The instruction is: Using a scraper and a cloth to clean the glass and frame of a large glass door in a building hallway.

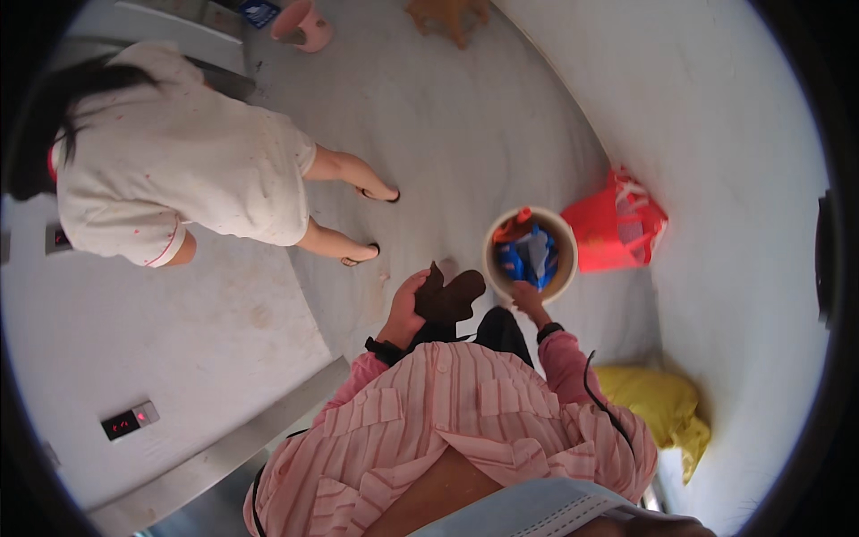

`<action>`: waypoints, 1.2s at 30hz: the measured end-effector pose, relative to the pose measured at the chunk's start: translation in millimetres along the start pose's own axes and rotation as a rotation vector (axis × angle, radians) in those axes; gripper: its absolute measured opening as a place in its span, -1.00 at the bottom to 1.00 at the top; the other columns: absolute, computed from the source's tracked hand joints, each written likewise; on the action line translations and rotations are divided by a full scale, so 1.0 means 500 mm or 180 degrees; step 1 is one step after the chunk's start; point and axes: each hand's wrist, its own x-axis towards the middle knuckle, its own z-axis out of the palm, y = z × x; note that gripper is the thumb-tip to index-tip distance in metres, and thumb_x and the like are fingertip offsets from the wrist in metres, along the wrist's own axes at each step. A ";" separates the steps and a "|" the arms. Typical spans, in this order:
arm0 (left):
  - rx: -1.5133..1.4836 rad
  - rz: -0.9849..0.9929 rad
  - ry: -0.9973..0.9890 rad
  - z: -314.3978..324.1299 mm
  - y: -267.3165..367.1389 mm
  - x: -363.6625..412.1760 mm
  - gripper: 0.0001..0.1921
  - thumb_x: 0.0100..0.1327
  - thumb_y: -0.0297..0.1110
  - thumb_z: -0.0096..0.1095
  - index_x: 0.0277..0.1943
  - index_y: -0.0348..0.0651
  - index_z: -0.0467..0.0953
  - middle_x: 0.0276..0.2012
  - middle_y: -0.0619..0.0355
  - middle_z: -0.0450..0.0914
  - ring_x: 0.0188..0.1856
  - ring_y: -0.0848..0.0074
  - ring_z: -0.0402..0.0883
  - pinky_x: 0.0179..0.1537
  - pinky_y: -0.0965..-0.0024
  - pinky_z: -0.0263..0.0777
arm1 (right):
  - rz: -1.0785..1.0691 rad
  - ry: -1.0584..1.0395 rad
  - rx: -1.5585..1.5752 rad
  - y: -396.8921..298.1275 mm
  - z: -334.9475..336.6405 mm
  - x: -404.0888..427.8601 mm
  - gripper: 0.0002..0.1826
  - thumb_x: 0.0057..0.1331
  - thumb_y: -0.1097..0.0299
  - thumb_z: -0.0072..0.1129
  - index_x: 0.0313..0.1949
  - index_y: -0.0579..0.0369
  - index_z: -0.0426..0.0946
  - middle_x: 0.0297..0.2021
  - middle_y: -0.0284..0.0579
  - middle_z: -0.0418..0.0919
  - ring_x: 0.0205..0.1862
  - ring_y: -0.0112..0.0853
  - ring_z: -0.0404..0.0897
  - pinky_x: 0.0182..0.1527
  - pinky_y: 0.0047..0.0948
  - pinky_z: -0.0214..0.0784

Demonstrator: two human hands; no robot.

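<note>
My left hand (405,310) holds a dark brown, flat, lobed piece (451,297), possibly cloth or leather, in front of my knees. Its fingers lie along the left edge of the piece. To the right, my right hand (529,299) is at the near rim of a cream-coloured bucket (570,252). The hand is slightly blurred, and whether its fingers grip the rim or something inside cannot be seen. Inside the bucket are crumpled blue packaging (530,258) and an orange object (513,228).
A red bag (600,231) stands beside the bucket, near the wall (725,168). A yellow sack (647,403) lies behind my right arm. Ahead on the left, a person (188,161) in sandals stands with their back turned. A pink bin (309,30) and a wooden stool (449,17) are farther off.
</note>
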 end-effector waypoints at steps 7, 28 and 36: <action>0.0011 0.0598 -0.0434 0.047 0.193 0.092 -0.74 0.28 -0.44 -0.01 0.00 -0.27 0.41 -0.13 0.07 0.53 -0.07 0.39 0.54 0.04 0.30 0.43 | -0.0156 -0.0976 0.2479 -0.507 0.005 0.041 -0.56 0.29 0.19 0.06 0.14 0.00 0.34 -0.01 -0.12 0.45 -0.01 -0.33 0.47 -0.01 -0.36 0.34; -0.0391 0.0669 -0.0488 0.310 0.754 0.642 -0.77 0.26 -0.47 -0.02 -0.04 -0.26 0.46 -0.20 0.08 0.54 -0.16 0.40 0.53 -0.08 0.32 0.45 | -0.0868 -0.0672 0.3298 -1.068 -0.354 0.531 -0.65 0.39 0.15 -0.08 -0.05 0.19 0.41 -0.16 -0.13 0.55 -0.16 -0.38 0.55 -0.06 -0.39 0.43; -0.0683 0.1298 -0.0167 0.466 0.970 0.759 -0.80 0.24 -0.44 0.04 -0.08 -0.21 0.47 -0.14 0.12 0.54 -0.09 0.39 0.52 -0.05 0.27 0.43 | -0.1060 -0.1395 0.2786 -1.475 -0.535 0.757 -0.63 0.38 0.07 -0.07 -0.10 0.15 0.39 -0.14 -0.13 0.52 -0.11 -0.36 0.55 -0.03 -0.35 0.43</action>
